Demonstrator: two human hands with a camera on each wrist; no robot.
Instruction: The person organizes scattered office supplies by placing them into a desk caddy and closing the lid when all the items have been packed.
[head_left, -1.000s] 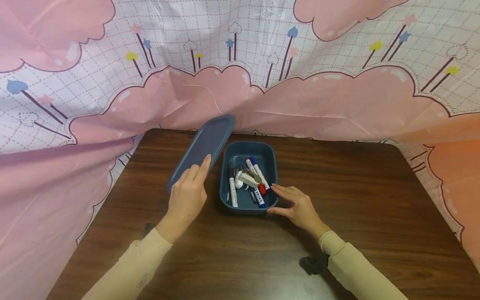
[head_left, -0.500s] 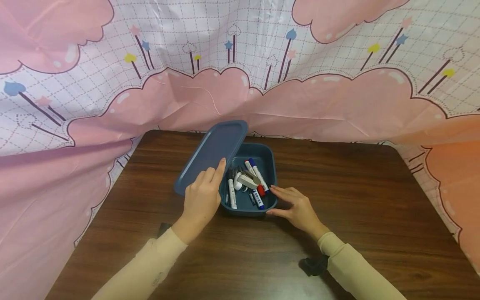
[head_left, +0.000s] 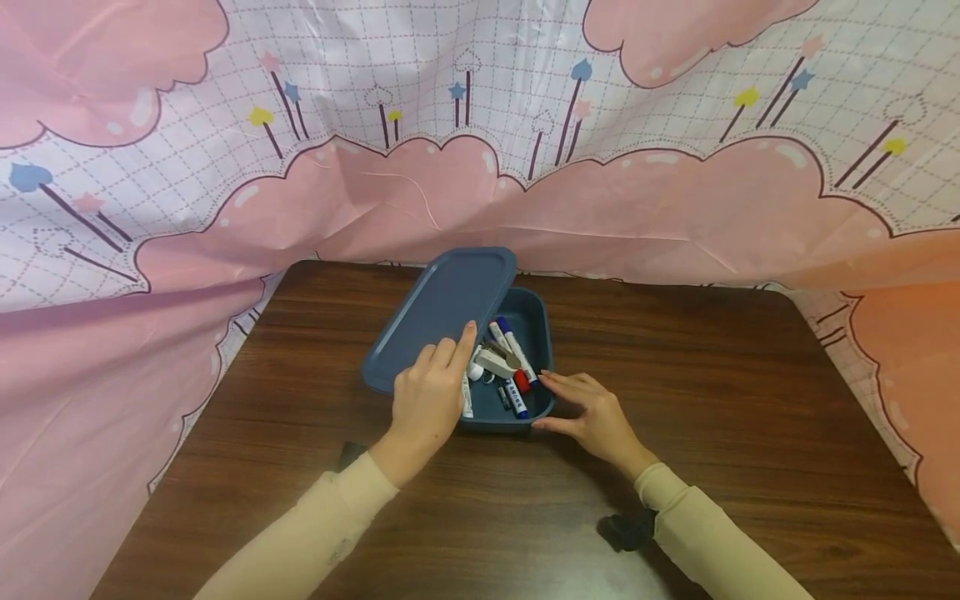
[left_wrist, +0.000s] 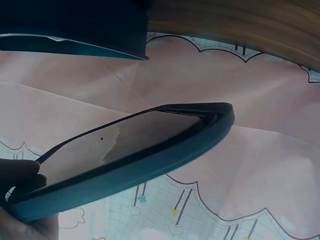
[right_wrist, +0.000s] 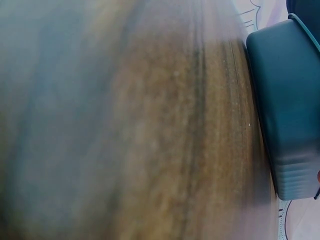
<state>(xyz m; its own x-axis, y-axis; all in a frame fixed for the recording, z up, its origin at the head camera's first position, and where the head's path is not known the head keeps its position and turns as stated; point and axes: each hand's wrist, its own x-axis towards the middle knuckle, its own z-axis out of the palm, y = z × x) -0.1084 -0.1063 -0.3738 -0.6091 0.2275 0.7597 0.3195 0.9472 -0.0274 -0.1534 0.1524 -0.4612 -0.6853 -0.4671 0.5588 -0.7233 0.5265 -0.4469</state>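
My left hand (head_left: 427, 400) grips the near right side of a blue-grey lid (head_left: 442, 308), its index finger stretched along the edge. In the left wrist view, fingers and thumb pinch the lid (left_wrist: 135, 172) at one end. The tilted lid overhangs the left part of a dark blue box (head_left: 534, 312), hiding some of its contents. Several whiteboard markers (head_left: 516, 398) and a white and grey stapler-like item (head_left: 497, 362) lie inside. My right hand (head_left: 592, 417) rests against the box's near right corner, thumb and fingers spread and fairly straight. The right wrist view shows the box's side (right_wrist: 285, 110).
The box stands on a dark wooden table (head_left: 712, 417), towards its back edge. Behind and at both sides hangs a pink and white patterned cloth (head_left: 637, 208). A black strap-like piece (head_left: 628, 531) sits at the right wrist.
My left hand has carried the lid to the right, from beside the box to partly over it. The right hand has stayed at the box's corner.
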